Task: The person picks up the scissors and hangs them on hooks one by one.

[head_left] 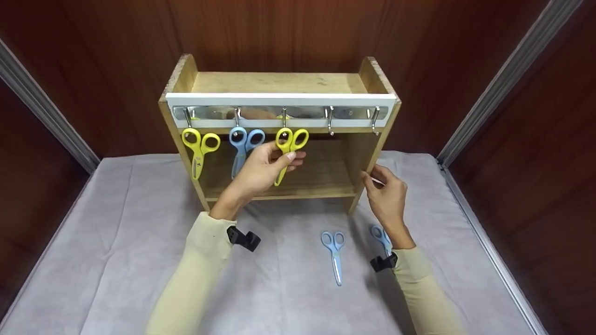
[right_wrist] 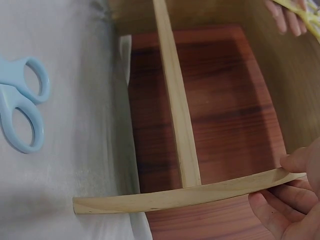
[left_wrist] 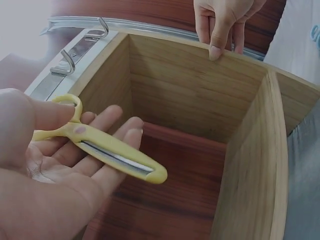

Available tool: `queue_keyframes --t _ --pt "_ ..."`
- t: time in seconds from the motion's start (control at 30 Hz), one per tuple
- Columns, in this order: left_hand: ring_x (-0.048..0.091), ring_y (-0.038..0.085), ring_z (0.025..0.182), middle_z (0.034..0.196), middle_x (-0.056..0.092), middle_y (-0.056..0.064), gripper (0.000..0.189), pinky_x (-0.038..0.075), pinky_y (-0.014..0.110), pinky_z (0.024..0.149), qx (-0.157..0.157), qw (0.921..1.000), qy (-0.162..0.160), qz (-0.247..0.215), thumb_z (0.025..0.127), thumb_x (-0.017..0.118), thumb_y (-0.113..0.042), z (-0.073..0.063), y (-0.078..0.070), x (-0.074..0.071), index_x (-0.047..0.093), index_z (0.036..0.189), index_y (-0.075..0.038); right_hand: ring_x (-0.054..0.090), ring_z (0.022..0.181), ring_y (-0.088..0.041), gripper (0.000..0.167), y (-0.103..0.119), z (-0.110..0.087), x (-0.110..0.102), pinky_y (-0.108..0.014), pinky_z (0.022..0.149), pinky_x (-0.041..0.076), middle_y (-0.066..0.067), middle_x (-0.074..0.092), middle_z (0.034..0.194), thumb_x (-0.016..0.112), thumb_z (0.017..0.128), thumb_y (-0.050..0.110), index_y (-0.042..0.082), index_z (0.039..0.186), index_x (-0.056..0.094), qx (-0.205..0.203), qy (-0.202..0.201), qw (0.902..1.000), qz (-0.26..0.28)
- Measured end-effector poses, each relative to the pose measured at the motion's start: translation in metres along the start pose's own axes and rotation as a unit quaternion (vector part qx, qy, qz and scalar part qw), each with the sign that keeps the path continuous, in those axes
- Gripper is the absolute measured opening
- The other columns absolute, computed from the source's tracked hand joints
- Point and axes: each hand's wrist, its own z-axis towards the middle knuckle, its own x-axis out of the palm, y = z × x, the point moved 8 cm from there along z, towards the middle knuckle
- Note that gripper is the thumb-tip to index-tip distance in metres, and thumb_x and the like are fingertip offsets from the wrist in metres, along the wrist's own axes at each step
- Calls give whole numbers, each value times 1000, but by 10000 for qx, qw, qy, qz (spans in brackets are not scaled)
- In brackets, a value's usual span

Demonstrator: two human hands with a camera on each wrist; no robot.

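Note:
My left hand pinches yellow scissors between the thumb and the fingers behind. In the head view their handle loops are at the middle hook, blade pointing down; whether the hook bears them I cannot tell. My right hand grips the front edge of the right side panel of a wooden shelf, thumb on one face and fingers on the other. Another pair of yellow scissors hangs from the leftmost hook, and blue scissors hang from the second.
Two hooks at the right of the rail bear nothing. Blue scissors lie on the grey cloth before the shelf. Other blue scissors lie partly hidden under the right wrist. Dark wooden walls surround the cloth.

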Motion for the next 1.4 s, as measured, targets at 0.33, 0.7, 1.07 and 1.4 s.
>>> queue_keyframes --t 0.33,0.7,1.07,1.4 --pt "70 25 103 116 72 18 36 59 34 92 195 9855 -185 1678 107 58 -16 -22 7 -2 58 138 2 79 100 -34 26 1 0 -1 -11 80 58 -23 80 107 79 93 7 -4 116 76 -36 -26 10000 -23" --pt "56 21 80 84 54 4 19 48 36 76 45 9543 -429 2957 105 61 -20 -40 20 -5 60 115 -4 79 102 -34 25 3 1 0 -6 78 56 -23 80 109 76 94 6 -4 117 75 106 118 9998 -106" --pt "72 32 120 134 71 19 38 59 48 102 117 9396 -462 3389 106 59 -17 -67 27 -12 63 139 2 79 104 -29 29 20 -14 -8 -36 88 65 -16 80 116 77 96 17 1 120 76 314 808 9937 -713" --pt "76 27 98 112 79 14 28 62 45 86 424 9231 -893 3716 105 61 -13 -90 24 -30 71 128 -1 79 101 -27 21 20 -31 -19 -17 82 60 -12 81 111 77 96 20 5 110 80 479 1325 9846 -1036"
